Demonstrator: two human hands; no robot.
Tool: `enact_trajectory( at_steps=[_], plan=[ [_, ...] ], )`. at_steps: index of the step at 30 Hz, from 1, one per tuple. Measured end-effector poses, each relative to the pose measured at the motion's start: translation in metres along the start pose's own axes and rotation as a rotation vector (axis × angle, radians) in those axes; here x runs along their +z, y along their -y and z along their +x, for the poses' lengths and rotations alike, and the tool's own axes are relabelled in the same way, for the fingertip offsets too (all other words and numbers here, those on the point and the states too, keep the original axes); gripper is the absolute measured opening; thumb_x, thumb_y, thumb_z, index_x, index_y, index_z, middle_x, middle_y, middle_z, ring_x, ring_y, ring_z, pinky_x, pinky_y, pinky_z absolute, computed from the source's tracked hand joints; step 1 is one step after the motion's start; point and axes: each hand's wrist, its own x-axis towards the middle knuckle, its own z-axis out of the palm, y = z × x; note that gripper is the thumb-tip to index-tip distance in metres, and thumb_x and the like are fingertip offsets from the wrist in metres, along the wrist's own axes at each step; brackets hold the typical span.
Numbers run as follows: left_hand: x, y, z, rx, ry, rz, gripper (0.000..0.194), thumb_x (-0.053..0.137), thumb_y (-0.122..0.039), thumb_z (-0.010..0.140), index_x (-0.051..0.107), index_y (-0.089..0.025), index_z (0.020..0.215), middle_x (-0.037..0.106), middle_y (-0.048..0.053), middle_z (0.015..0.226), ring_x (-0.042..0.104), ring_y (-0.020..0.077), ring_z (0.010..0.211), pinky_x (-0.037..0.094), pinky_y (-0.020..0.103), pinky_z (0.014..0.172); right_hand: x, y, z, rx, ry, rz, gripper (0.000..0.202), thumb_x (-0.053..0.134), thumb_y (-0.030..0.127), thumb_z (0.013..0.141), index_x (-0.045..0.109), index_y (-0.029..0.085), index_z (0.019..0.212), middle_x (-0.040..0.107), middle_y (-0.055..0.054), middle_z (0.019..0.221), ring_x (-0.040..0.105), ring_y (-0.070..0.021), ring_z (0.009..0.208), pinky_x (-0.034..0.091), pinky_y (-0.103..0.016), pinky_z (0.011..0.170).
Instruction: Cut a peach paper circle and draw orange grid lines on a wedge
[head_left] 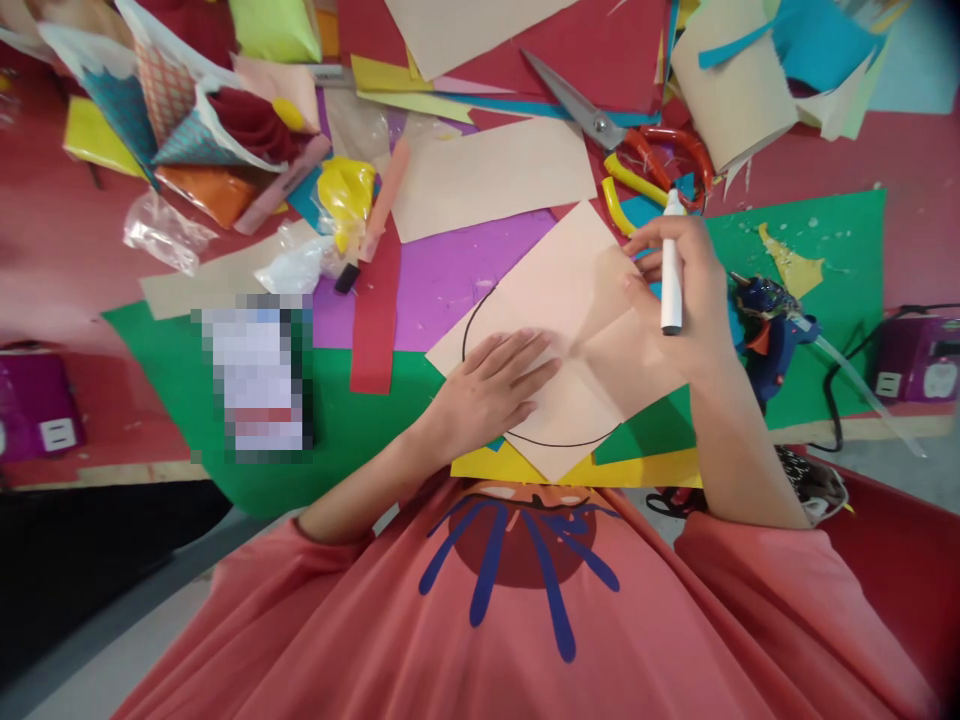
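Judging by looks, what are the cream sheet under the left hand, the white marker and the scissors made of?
Cream sheet: paper or thin card, matte, with crease lines. White marker: probably plastic, from its smooth, even barrel. Scissors: blades look like metal, being grey with a sheen; the red handle is likely glossy plastic.

paper sheet (551, 280): centre | scissors (606, 130): behind it | glue gun (772, 358): right | marker (673, 275): in right hand (701, 300)

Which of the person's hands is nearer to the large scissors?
Right. The right hand, holding a white marker, is just below the scissors in the picture; the left hand rests on the pale paper, lower and farther left.
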Motion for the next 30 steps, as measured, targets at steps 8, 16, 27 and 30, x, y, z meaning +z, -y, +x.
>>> enact_trajectory(
  at_steps=[8,16,27,30],
  plan=[
    [0.002,-0.017,0.011,-0.165,0.049,-0.066,0.049,0.053,-0.037,0.095,0.048,-0.020,0.140,0.044,0.015,0.150,0.043,0.0310,0.138,0.040,0.044,0.108,0.018,0.024,0.012,0.095,-0.128,0.314,0.026,0.050,0.040,0.096,0.066,0.020,0.098,0.071,-0.003,0.081,0.068,-0.0148,0.073,0.051,-0.030,0.066],
    [0.021,-0.039,0.013,-0.266,-0.103,-0.022,0.045,0.047,-0.029,0.096,0.049,-0.013,0.138,0.048,0.023,0.145,0.044,0.0348,0.137,0.042,0.048,0.104,0.066,0.029,-0.008,0.251,0.169,0.646,0.016,0.059,0.037,0.089,0.054,0.022,0.085,0.056,0.002,0.076,0.054,-0.0104,0.066,0.048,-0.025,0.060],
    [0.012,-0.032,-0.001,-0.227,-0.092,-0.159,0.036,0.051,-0.024,0.094,0.055,-0.007,0.125,0.056,0.024,0.132,0.052,0.0352,0.130,0.049,0.052,0.104,0.072,0.025,-0.017,0.094,0.295,0.504,0.015,0.061,0.031,0.089,0.066,0.018,0.095,0.068,0.000,0.085,0.064,-0.0115,0.076,0.049,-0.024,0.066],
    [0.012,-0.032,-0.003,-0.219,-0.091,-0.153,0.034,0.053,-0.025,0.092,0.058,-0.007,0.121,0.059,0.024,0.126,0.056,0.0365,0.125,0.051,0.052,0.101,0.071,0.027,-0.018,0.065,0.356,0.458,0.015,0.060,0.029,0.090,0.067,0.017,0.095,0.070,-0.001,0.088,0.065,-0.0123,0.079,0.049,-0.025,0.070]
  ],
)
